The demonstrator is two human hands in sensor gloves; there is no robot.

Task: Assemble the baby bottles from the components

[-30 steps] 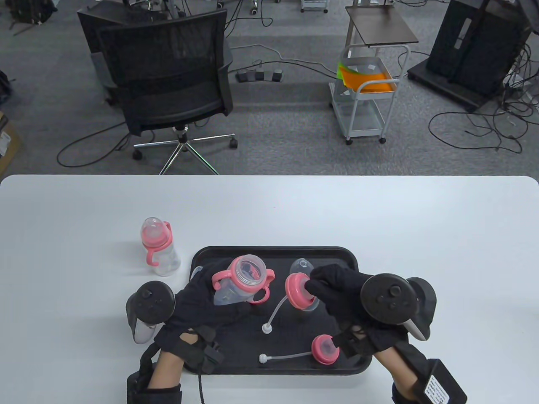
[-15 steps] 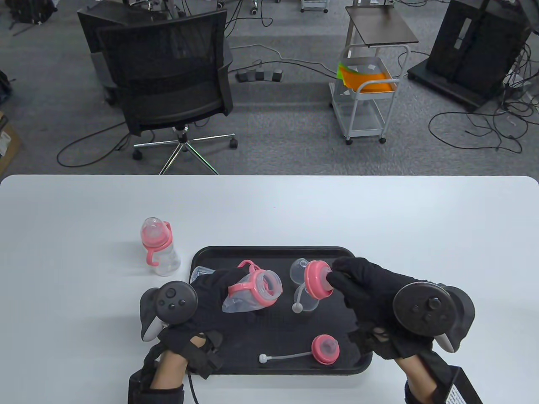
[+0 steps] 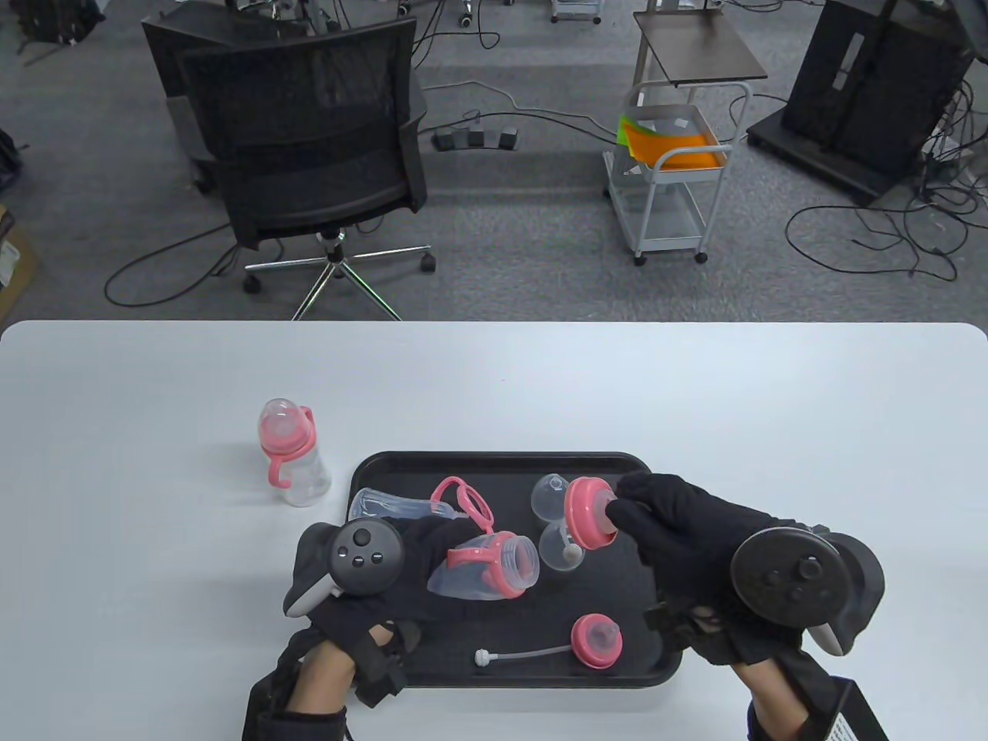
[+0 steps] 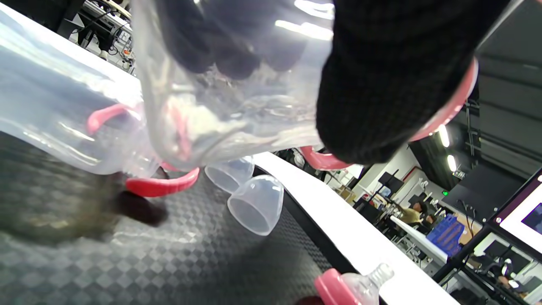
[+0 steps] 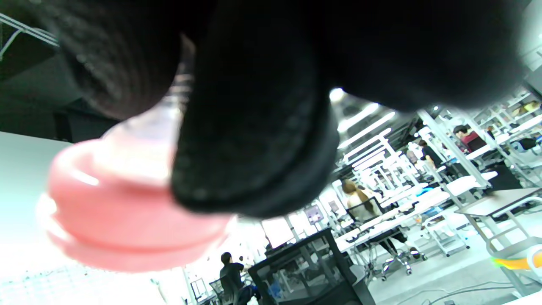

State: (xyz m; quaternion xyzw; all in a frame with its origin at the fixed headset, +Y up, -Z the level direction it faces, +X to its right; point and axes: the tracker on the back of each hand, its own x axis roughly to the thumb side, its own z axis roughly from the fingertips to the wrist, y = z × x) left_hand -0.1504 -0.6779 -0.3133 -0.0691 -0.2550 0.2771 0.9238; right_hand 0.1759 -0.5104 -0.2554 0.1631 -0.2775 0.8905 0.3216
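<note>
White table [image 3: 695, 386], grey carpet [image 3: 540, 255]

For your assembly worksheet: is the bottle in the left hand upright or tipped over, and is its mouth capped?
Tipped and uncapped. The left hand holds the bottle body on its side above the tray, open mouth facing the pink lid in the right hand.

The tray [image 3: 505, 461] in the lower middle of the table view is black (a fine checker weave shows in the left wrist view). The table [image 3: 695, 401] is white. Both gloves, left hand [image 3: 417, 559] and right hand [image 3: 679, 532], are black. The collar [image 3: 584, 513] is pink; the bottle [image 3: 486, 567] is clear with a pink ring.
</note>
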